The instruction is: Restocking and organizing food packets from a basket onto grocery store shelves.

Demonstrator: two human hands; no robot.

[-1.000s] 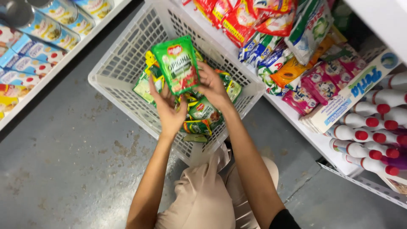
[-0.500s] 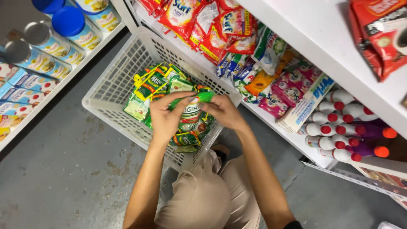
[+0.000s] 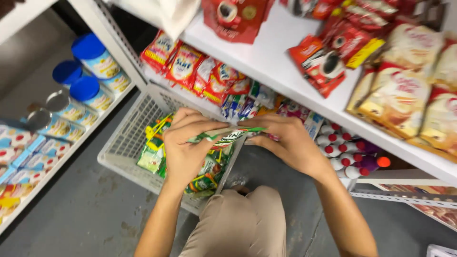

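My left hand point(image 3: 188, 145) and my right hand point(image 3: 285, 140) both grip a stack of green sachet packets point(image 3: 223, 137), held flat and edge-on above a white plastic basket point(image 3: 124, 143). More green and yellow packets point(image 3: 154, 152) lie in the basket under my hands. My knee in beige trousers point(image 3: 240, 219) is below the hands.
A white shelf point(image 3: 281, 62) on the right carries red pouches point(image 3: 333, 47) and beige packets point(image 3: 409, 90). Below it hang red and yellow sachets point(image 3: 190, 66), and white bottles with red caps point(image 3: 342, 152) lie there. Blue-lidded tubs point(image 3: 90, 57) and small cartons point(image 3: 19, 143) fill the left shelves. The floor is grey concrete.
My hands have lifted the green packets out of the basket and up towards the shelf. The view has tilted upward, showing the upper shelf with red pouches.
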